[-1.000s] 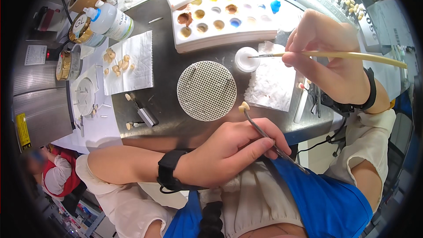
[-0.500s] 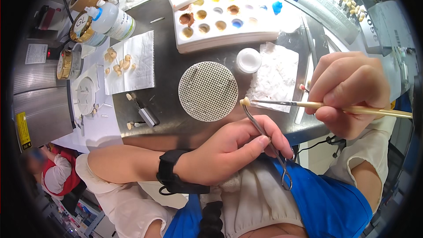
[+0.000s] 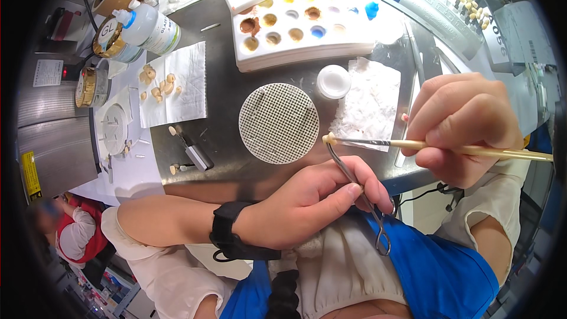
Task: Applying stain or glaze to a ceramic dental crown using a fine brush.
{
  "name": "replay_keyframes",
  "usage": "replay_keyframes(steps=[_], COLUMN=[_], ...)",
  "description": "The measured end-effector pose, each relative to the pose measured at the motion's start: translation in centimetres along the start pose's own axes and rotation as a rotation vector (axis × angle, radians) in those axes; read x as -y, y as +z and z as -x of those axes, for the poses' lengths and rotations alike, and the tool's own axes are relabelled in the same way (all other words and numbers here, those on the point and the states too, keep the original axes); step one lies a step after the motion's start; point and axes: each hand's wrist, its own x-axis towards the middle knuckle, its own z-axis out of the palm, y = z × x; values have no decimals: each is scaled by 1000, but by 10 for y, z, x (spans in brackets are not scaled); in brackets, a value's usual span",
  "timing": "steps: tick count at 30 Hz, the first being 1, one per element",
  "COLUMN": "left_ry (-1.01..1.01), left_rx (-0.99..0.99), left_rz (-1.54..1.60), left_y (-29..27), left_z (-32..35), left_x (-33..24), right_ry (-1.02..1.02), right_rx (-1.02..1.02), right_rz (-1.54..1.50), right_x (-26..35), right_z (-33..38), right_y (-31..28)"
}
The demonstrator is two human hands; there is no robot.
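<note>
My left hand [image 3: 313, 204] is closed around a metal clamp with ring handles [image 3: 378, 215], a forceps-like tool with a curved tip. At that tip sits a small ivory tooth crown [image 3: 329, 139]. My right hand [image 3: 463, 124] pinches a thin brush [image 3: 455, 147] with a pale wooden handle, held nearly level. The brush's dark tip meets the crown, seemingly touching it. Just beyond the crown lies a round honeycomb firing tray [image 3: 279, 123]. A small white round jar [image 3: 333, 81] stands behind it, beside a crumpled white tissue [image 3: 369, 103].
A white paint palette [image 3: 304, 47] with coloured wells stands at the back. Several tooth-coloured pieces lie on a paper napkin [image 3: 183, 91] at left, near bottles [image 3: 150, 29]. A shade guide rack [image 3: 437, 18] is at the far right. Another person [image 3: 77, 230] sits at the far left.
My right hand has shifted slightly left and down, bringing the brush tip from just beside the crown onto it. My left hand and the clamp hold almost still.
</note>
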Motion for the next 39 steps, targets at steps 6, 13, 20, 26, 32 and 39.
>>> replay_keyframes(steps=[6, 13, 20, 26, 32, 39], left_ry=[0, 0, -1, -25, 12, -44], left_rx=[-3, -3, -18, -17, -34, -79], left_rz=[19, 41, 40, -39, -36, -6], left_y=[0, 1, 1, 1, 1, 1], left_z=[0, 0, 0, 0, -1, 0], left_x=[1, 1, 0, -2, -1, -2], right_ry=[-33, -39, 19, 190, 276, 292], right_rx=[40, -11, 24, 54, 120, 114], right_rz=[-41, -3, -68, 164, 217, 230], right_x=[0, -1, 2, -5, -11, -13], right_z=[-1, 0, 3, -8, -9, -9], right_y=[-1, 3, -3, -11, -10, -9])
